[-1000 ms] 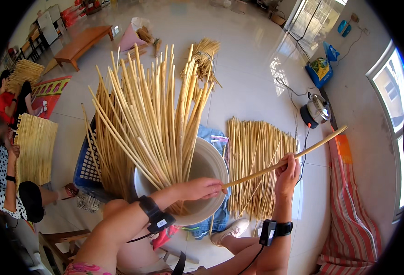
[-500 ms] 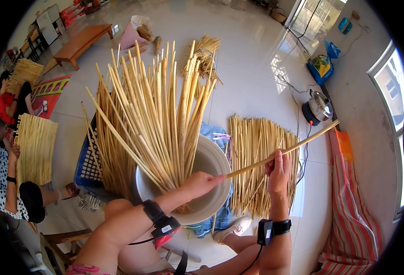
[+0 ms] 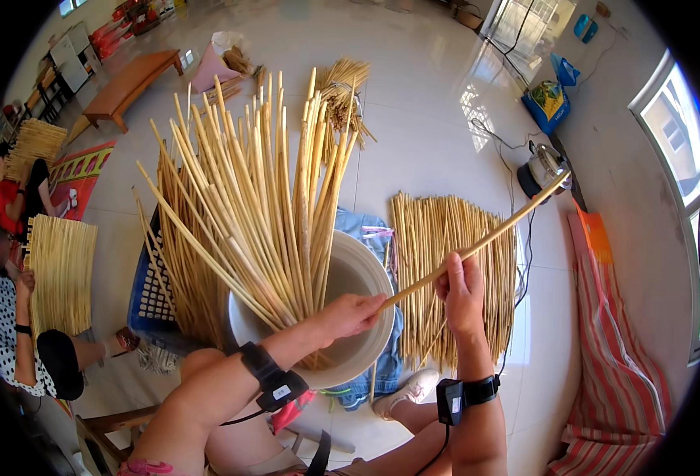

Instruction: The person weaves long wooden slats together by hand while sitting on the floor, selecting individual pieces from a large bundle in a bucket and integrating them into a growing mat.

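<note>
One long pale stalk [image 3: 501,226] is in the air, slanting from above the right side of the white bucket [image 3: 368,266] toward the far right. The left hand [image 3: 350,316] pinches its near end between thumb and fingers; how much of the end is hidden inside the grip, I cannot tell. The right hand [image 3: 463,293] pinches it about the middle, thumb and fingers closed around it, and the far part sticks out free. To handle it well, I think the two grips should stay light and in one line, because a thin dry stalk may crack if it is bent; the free end also needs some care. In the bucket, many loose stalks [image 3: 263,214] lean to the far side. On the left is a blue basket [image 3: 153,293] with darker stalks [image 3: 187,262]; on the right, a row of stalks [image 3: 421,254] lies flat. Farther away are a tied bundle [image 3: 342,99] and, at far right, an electric pot [image 3: 547,166].
</note>
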### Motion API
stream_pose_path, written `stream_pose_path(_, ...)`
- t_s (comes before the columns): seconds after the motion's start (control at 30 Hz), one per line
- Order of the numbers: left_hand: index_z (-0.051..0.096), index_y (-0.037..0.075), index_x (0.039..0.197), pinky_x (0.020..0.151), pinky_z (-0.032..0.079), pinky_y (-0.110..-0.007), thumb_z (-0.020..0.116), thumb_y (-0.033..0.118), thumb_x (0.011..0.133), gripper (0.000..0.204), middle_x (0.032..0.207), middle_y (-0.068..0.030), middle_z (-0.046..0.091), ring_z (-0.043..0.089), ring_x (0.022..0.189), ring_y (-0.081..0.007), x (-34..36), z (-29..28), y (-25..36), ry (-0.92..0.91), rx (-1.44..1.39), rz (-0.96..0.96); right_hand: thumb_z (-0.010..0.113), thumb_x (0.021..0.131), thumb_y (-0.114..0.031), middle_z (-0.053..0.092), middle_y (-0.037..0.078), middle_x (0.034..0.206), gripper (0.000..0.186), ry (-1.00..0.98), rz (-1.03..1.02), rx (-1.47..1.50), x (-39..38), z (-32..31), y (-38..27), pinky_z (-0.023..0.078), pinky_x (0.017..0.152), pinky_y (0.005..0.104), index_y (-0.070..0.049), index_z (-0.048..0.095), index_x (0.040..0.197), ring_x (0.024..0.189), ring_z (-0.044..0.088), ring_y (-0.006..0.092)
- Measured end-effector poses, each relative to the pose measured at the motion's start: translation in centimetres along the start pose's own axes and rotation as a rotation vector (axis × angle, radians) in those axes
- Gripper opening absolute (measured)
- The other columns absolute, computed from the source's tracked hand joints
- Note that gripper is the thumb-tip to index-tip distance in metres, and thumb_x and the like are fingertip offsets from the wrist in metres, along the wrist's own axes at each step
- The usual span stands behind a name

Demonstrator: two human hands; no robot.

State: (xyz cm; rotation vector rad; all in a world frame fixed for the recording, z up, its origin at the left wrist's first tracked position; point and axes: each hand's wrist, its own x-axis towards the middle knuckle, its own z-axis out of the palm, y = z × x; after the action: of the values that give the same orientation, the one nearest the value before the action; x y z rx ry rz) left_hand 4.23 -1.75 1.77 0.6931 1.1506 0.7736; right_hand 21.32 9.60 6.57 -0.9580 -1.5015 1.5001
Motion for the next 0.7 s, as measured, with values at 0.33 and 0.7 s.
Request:
stream_pose_path(0.33, 0.052, 0.000, 0.106, 0.052, 0.034, -0.019, 0.037, 0.021, 0.101, 0.027, 0.071, 0.0014, 0.046, 0.041, 0.059, -0.0062, -1.1, 0.6, 0.7, -0.261, -0.346, 0.163, 0.053, 0.096, -0.022, 0.044, -0.004, 0.061, 0.022, 0.228, 0.037, 0.118, 0.7, -0.3, 0.1, 0.030, 0.041, 0.0167, -0.008, 0.049, 0.081, 0.048, 0.038, 0.0017)
stream_pose_path(0.7, 0.049, 0.004, 0.103, 0.049, 0.029, -0.018, 0.038, 0.021, 0.101, 0.020, 0.073, 0.0016, 0.044, 0.034, 0.056, -0.0044, -1.2, 0.6, -0.1, -0.290, -0.301, 0.092, 0.053, 0.096, -0.022, 0.046, -0.003, 0.060, 0.022, 0.226, 0.088, 0.164, 0.4, -0.1, 0.3, 0.031, 0.040, 0.0171, -0.007, 0.050, 0.081, 0.046, 0.040, 0.0029)
